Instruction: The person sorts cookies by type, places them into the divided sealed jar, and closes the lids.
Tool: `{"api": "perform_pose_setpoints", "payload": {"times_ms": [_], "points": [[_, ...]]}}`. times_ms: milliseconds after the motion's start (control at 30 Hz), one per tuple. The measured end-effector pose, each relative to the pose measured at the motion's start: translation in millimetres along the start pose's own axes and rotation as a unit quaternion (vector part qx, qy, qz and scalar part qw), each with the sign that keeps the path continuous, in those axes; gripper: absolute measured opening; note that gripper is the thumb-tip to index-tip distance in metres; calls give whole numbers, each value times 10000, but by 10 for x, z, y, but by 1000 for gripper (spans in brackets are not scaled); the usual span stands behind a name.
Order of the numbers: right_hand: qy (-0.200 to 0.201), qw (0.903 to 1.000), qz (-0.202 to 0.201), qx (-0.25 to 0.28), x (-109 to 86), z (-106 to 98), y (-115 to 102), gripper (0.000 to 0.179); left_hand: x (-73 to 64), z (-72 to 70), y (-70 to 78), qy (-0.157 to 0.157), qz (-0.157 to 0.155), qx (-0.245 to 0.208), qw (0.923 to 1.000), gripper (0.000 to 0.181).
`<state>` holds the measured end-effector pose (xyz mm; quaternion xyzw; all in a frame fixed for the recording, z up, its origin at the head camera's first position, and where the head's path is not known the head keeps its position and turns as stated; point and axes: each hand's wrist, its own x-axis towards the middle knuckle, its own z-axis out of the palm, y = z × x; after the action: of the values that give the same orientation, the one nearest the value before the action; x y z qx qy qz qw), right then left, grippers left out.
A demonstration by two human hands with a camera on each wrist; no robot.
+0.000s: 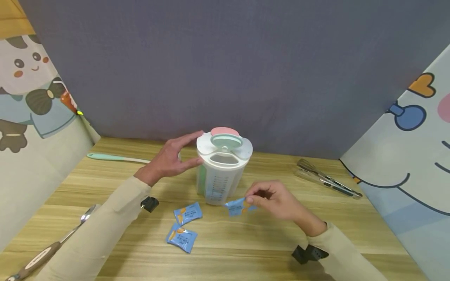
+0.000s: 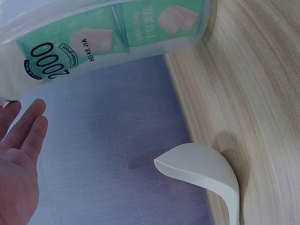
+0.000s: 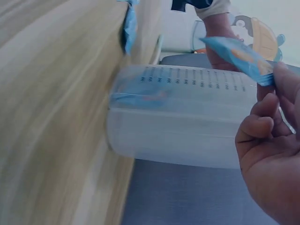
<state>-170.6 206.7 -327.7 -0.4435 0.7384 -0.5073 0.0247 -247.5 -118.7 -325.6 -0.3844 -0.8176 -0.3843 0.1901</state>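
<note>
A clear storage container (image 1: 219,183) with a white lid (image 1: 205,145) stands upright near the back wall. On its lid, a mint-green flap (image 1: 226,141) is raised behind a front opening, with a pink flap (image 1: 225,131) at the back. My left hand (image 1: 172,158) is at the lid's left side, thumb and fingers extended to its edge. Between thumb and fingertips, my right hand (image 1: 275,199) pinches a blue snack packet (image 1: 234,207) in front of the container's base. Inside are green packets (image 2: 159,21) in one compartment and a blue packet (image 3: 140,96) low in another.
Two more blue packets (image 1: 188,213) lie in front of the container. A white ladle (image 2: 201,164) with a mint handle (image 1: 105,157) lies behind my left arm. At front left is a brown-handled utensil (image 1: 42,255); metal tongs (image 1: 327,179) lie at the right.
</note>
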Motion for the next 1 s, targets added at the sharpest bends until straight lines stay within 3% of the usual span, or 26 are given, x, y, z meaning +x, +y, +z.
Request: {"api": "perform_pose_setpoints", "payload": {"times_ms": [200,400,667,1000], "points": [[277,9990,147,-318,34,-94,-70,17,4,2,-12,-10,15,45,10000,75],[735,9965,-343,-203,113,-190,-87,10,-1,2,-14,-4,34,19,10000,75],[1408,9843,-1053,-127,280,-258,-128,11,-7,6,-5,-4,27,-44,10000,75],[2020,9756,-843,-171,463,-306,-215,19,2,10,-6,13,79,-85,9999,74]]}}
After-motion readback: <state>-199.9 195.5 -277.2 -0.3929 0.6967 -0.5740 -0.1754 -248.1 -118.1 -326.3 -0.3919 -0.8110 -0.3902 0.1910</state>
